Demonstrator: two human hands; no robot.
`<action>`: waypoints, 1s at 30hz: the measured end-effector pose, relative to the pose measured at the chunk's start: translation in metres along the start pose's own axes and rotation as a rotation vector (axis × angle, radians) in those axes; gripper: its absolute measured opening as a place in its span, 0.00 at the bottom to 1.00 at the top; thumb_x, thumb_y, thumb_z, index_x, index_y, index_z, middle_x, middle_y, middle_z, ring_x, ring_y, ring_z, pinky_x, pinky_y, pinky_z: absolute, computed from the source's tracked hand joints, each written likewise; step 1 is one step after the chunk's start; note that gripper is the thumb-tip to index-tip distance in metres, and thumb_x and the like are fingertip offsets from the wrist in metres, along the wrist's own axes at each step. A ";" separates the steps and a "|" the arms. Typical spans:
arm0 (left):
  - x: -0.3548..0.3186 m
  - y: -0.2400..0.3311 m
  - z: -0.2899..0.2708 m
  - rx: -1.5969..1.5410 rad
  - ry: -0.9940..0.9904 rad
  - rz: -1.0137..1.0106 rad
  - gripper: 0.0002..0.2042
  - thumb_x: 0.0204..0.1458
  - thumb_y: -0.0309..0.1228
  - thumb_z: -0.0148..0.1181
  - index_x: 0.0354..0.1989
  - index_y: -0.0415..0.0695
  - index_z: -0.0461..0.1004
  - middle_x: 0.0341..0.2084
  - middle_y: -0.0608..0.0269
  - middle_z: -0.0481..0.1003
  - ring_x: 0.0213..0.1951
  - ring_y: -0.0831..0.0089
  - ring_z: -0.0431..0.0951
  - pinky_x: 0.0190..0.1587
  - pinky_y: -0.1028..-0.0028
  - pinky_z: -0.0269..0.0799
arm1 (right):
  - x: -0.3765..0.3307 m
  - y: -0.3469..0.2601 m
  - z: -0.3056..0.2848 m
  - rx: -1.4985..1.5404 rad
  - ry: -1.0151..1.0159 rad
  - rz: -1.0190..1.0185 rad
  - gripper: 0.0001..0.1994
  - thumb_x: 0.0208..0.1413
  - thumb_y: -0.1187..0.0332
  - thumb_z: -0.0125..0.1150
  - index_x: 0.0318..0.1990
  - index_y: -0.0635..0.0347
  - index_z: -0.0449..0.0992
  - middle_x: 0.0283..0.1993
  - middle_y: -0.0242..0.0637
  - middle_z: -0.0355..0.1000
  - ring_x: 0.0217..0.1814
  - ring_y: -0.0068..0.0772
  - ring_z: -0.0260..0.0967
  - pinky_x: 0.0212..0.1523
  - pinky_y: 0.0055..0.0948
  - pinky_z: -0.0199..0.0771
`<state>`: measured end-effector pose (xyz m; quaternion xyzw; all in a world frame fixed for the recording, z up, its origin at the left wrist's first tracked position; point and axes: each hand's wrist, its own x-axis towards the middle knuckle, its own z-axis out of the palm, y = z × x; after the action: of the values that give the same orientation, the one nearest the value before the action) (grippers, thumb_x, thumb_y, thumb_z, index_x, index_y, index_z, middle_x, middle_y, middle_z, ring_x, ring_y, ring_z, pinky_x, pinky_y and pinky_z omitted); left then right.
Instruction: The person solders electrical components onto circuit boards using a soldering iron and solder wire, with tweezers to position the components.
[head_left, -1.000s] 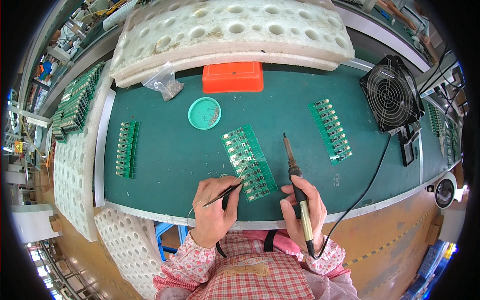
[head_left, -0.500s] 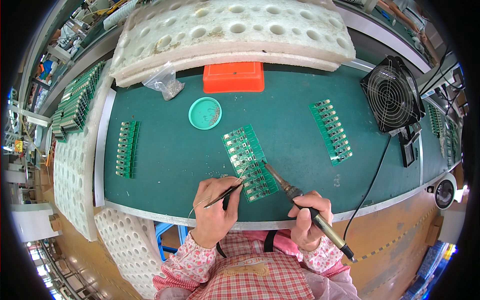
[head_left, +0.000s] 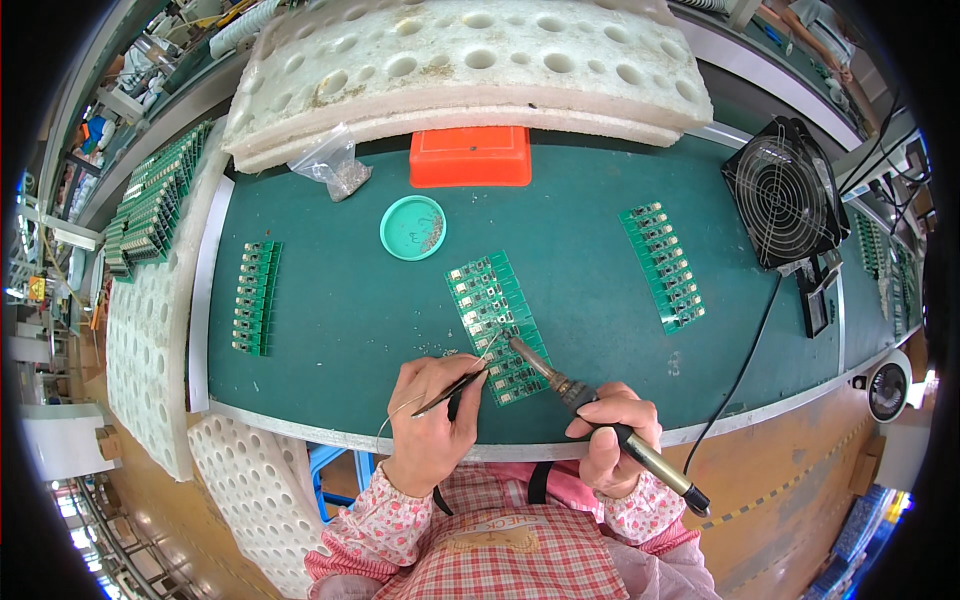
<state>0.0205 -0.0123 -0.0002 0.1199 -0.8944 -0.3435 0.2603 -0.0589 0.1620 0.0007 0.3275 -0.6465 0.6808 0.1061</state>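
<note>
A green circuit board panel (head_left: 490,290) lies slightly turned on the mat in front of me. My right hand (head_left: 622,432) grips a soldering iron (head_left: 562,385) whose tip rests at the panel's middle. Dark tweezers (head_left: 440,394) are pinched in my left hand (head_left: 432,415), beside the panel's lower left edge. A thin solder wire (head_left: 397,410) also runs through that hand, its end near the iron's tip. Whether the tweezers clasp anything is too small to tell.
More board panels lie left (head_left: 257,298) and right (head_left: 664,265). Behind are a teal round dish (head_left: 397,243) with tiny parts, an orange box (head_left: 470,160), a plastic bag (head_left: 335,170) and white foam (head_left: 450,95). A black fan (head_left: 780,190) stands right, near the iron's cord (head_left: 745,365).
The soldering iron's tip has moved left and slightly down, from the panel's right side to its middle, by the solder wire's end. My left hand has barely moved.
</note>
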 end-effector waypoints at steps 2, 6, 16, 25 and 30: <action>0.000 0.000 0.000 -0.008 -0.003 -0.013 0.10 0.46 0.17 0.66 0.38 0.41 0.79 0.35 0.58 0.81 0.37 0.59 0.79 0.41 0.66 0.75 | 0.000 0.001 0.000 0.000 -0.011 -0.001 0.10 0.64 0.65 0.60 0.38 0.65 0.76 0.18 0.32 0.71 0.20 0.29 0.71 0.23 0.28 0.72; 0.000 0.000 0.001 -0.005 -0.004 -0.012 0.11 0.46 0.16 0.66 0.38 0.41 0.79 0.35 0.58 0.81 0.37 0.59 0.79 0.40 0.66 0.75 | -0.001 0.001 0.000 0.006 -0.004 -0.007 0.10 0.64 0.65 0.59 0.39 0.65 0.76 0.18 0.32 0.71 0.20 0.29 0.71 0.23 0.28 0.72; 0.000 0.000 0.001 -0.006 0.004 -0.003 0.11 0.46 0.16 0.67 0.38 0.41 0.79 0.35 0.59 0.81 0.37 0.59 0.79 0.40 0.66 0.75 | -0.001 0.002 0.000 0.018 -0.004 -0.019 0.10 0.64 0.65 0.59 0.38 0.64 0.76 0.18 0.32 0.72 0.19 0.29 0.71 0.22 0.27 0.71; 0.000 -0.001 0.001 -0.015 0.005 -0.003 0.11 0.46 0.16 0.67 0.38 0.42 0.78 0.35 0.60 0.81 0.37 0.59 0.78 0.40 0.66 0.74 | -0.003 -0.002 -0.006 -0.081 -0.048 0.082 0.05 0.57 0.71 0.60 0.34 0.63 0.77 0.19 0.34 0.73 0.16 0.28 0.67 0.19 0.28 0.67; -0.001 0.000 0.000 -0.024 0.008 -0.005 0.11 0.46 0.16 0.67 0.38 0.42 0.79 0.35 0.60 0.81 0.37 0.59 0.78 0.40 0.66 0.74 | 0.002 -0.003 -0.002 -0.144 -0.114 0.083 0.03 0.55 0.73 0.61 0.34 0.63 0.77 0.21 0.35 0.74 0.15 0.28 0.66 0.18 0.27 0.66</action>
<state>0.0209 -0.0120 -0.0008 0.1204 -0.8888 -0.3545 0.2642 -0.0595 0.1639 0.0041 0.3302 -0.7117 0.6168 0.0639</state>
